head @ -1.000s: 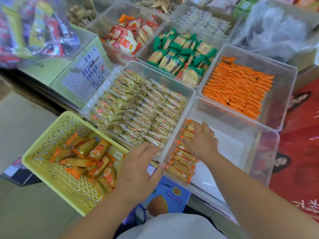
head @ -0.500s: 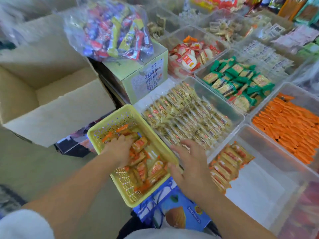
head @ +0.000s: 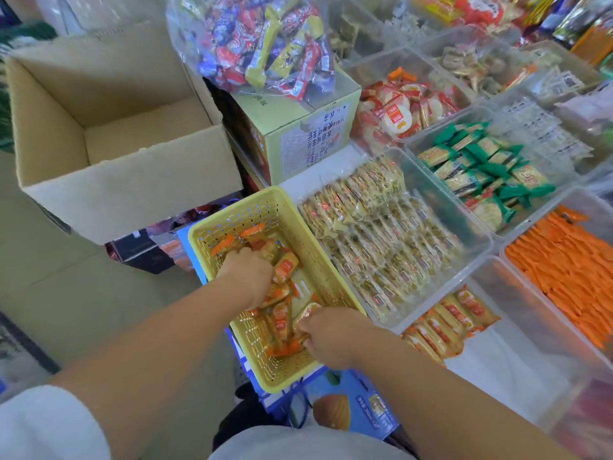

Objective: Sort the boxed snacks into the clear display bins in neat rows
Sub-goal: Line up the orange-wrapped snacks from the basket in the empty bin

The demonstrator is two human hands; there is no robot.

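A yellow perforated basket (head: 308, 227) sits below me with several orange-and-gold snack packs (head: 280, 322) lying loose in it. My left hand (head: 248, 277) is down in the basket's middle, fingers curled over packs. My right hand (head: 328, 336) is at the basket's near right side, fingers closed round a gold pack. To the right, a clear bin (head: 517, 360) holds a short row of the same packs (head: 444, 323) along its left end; its white floor is otherwise bare.
Clear bins hold pale wrapped biscuits (head: 381, 234), green packs (head: 481, 174) and orange packs (head: 570, 270). An open cardboard box (head: 109, 127) stands left. A bag of mixed sweets (head: 265, 41) lies on a green carton (head: 298, 134). A blue box (head: 351, 403) lies under the basket.
The view swung left from the clear bin to the basket. My right hand left the row of packs and came into the basket; my left hand went deeper among the packs.
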